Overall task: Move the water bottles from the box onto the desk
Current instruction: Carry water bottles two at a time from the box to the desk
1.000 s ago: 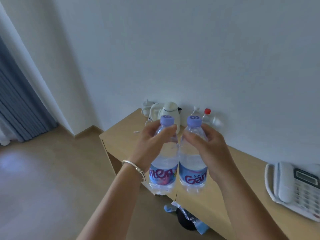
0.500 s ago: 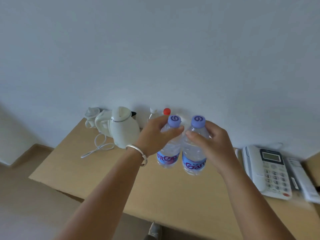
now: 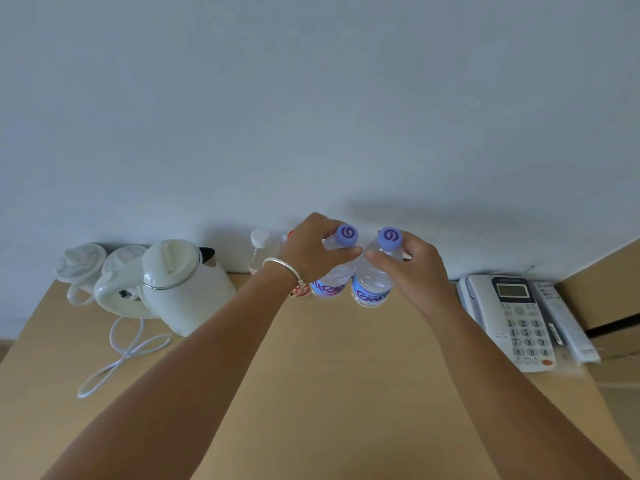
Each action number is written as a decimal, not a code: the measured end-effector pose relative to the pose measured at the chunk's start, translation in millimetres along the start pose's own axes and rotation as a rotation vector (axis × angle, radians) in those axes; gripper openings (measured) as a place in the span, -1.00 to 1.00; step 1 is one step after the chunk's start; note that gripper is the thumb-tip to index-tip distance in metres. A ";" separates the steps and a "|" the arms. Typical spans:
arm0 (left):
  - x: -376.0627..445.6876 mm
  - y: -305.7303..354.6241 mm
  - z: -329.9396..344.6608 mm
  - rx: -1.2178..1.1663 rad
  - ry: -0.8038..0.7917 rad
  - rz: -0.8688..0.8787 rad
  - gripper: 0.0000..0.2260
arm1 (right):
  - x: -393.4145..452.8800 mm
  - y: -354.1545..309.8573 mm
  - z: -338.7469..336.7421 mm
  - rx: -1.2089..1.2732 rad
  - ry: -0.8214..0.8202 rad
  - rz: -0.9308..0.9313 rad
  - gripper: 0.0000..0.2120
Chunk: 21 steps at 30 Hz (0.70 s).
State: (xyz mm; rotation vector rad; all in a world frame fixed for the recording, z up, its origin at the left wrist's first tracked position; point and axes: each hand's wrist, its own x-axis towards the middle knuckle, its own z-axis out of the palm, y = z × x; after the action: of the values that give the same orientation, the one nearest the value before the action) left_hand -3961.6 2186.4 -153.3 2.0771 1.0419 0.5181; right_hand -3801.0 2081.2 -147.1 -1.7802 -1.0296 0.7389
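Each hand grasps a purple-capped water bottle by the shoulder: the left hand point(image 3: 313, 249) holds the left bottle point(image 3: 332, 280), the right hand point(image 3: 410, 268) the right bottle point(image 3: 372, 282). Both stand upright, side by side, at the back of the desk point(image 3: 329, 375); whether their bases touch it is unclear. An electric kettle point(image 3: 183, 284) sits left, a telephone point(image 3: 512, 317) right.

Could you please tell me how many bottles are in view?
4: purple-capped bottle in left hand, another in right hand, white-capped bottle and a mostly hidden red-labelled one behind.
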 end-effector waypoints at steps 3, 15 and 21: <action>18.0 -2.8 -2.1 0.090 -0.059 -0.024 -0.73 | 20.2 11.8 4.5 -0.016 0.012 0.008 -0.81; 55.0 -2.3 25.9 0.470 -0.162 -0.129 -0.70 | 62.7 55.4 12.1 -0.064 -0.075 0.043 -0.86; 58.6 -1.7 38.2 0.493 -0.133 -0.202 -0.74 | 68.2 68.9 13.4 -0.086 -0.110 0.040 -0.86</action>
State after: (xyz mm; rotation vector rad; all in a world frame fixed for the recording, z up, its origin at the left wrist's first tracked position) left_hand -3903.9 2217.8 -177.6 2.3470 1.3836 0.0144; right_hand -3757.2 2131.3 -218.9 -1.8554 -1.1166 0.8362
